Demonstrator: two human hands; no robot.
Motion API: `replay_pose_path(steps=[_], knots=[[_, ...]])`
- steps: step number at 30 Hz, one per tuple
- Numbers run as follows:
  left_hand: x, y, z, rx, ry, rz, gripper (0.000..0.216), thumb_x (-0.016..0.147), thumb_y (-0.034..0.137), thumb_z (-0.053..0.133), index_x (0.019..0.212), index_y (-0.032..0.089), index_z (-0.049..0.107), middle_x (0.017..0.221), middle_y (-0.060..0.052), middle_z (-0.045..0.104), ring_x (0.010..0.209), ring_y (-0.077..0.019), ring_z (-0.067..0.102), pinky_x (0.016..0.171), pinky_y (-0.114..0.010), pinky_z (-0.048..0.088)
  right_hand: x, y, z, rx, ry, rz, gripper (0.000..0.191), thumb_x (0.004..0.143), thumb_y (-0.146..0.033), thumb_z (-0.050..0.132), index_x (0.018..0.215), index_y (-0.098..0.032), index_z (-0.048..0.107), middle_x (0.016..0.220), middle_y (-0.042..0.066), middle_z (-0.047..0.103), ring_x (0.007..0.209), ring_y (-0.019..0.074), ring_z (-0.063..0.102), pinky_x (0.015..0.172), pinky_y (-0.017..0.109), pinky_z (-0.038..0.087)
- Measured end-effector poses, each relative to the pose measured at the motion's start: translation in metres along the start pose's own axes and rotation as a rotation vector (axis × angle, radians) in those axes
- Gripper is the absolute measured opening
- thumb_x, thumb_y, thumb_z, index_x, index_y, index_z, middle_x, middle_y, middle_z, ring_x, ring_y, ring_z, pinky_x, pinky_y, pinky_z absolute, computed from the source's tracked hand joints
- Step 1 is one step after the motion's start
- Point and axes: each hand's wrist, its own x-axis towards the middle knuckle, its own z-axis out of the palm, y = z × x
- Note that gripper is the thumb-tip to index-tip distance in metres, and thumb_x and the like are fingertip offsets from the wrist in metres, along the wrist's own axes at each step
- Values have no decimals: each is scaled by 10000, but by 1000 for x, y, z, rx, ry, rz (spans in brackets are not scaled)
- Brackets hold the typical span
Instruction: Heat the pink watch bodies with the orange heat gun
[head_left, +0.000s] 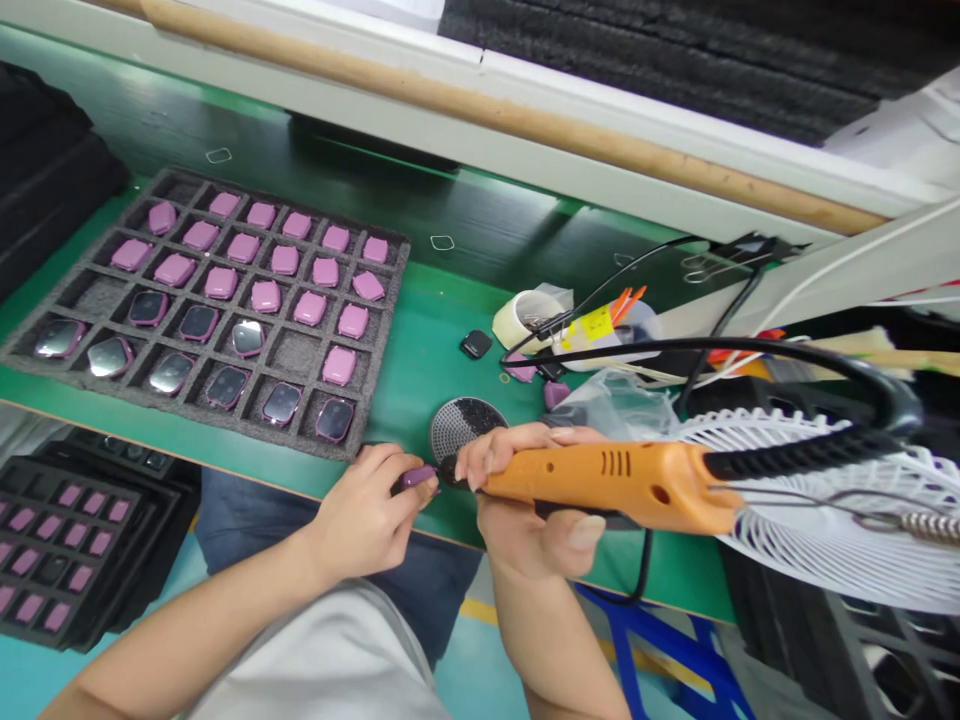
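My left hand [367, 515] is closed around a small pink watch case [417, 477], held at the near edge of the green bench [420, 350]. My right hand [532, 500] grips an orange electric screwdriver [622, 485] lying sideways, its tip touching the pink case. A black cable [810, 355] loops from the screwdriver's rear up over the bench. Just beyond my hands sits a small round dish [465, 425] with dark screws in it.
A grey foam tray [217, 300] of pink watch cases, several face up with dark screens, lies at left. Below the bench edge is a black tray [67, 540] of more cases. A tape roll [525, 315], a loose black part [476, 344], a plastic bag and a white fan [832, 500] stand at right.
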Motion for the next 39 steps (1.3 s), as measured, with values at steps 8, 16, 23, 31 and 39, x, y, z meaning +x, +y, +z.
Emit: replay_pose_path(steps=[8,16,23,31,39], knots=[[-1,0,1,-9,-5,-10,323,1022,116,677,1320,199,770,1294,-168,747,1206,-322,675,990,-531,650,-1,-1,1,40,0,-3,493,895,-724,806,1217,-385,648,801,-49,654,544,179,608,494,356,548],[-1,-1,1,-23,-2,-9,313,1022,126,687,1313,204,770,1274,-163,746,1172,-313,677,963,-517,649,0,-1,0,3,10,-8,517,899,-780,760,1203,-390,612,776,-60,644,520,181,585,468,346,534],[0,-1,1,-14,9,2,308,1024,114,694,1316,187,756,1276,-156,741,1180,-312,662,978,-505,647,0,0,-2,18,4,-10,498,910,-760,770,1205,-383,633,788,-60,664,530,173,603,475,343,553],[0,-1,1,-21,9,-3,318,1029,112,680,1323,205,753,1282,-153,739,1177,-308,666,972,-504,648,-2,1,-3,45,-28,-7,487,908,-731,796,1215,-380,656,814,-59,676,556,164,611,509,341,567],[0,1,1,-8,27,-10,279,1021,101,667,1272,177,762,1266,-157,743,1151,-298,649,942,-485,636,-9,4,-2,18,-44,-8,482,907,-743,786,1222,-399,662,833,-61,671,569,174,626,535,361,574]])
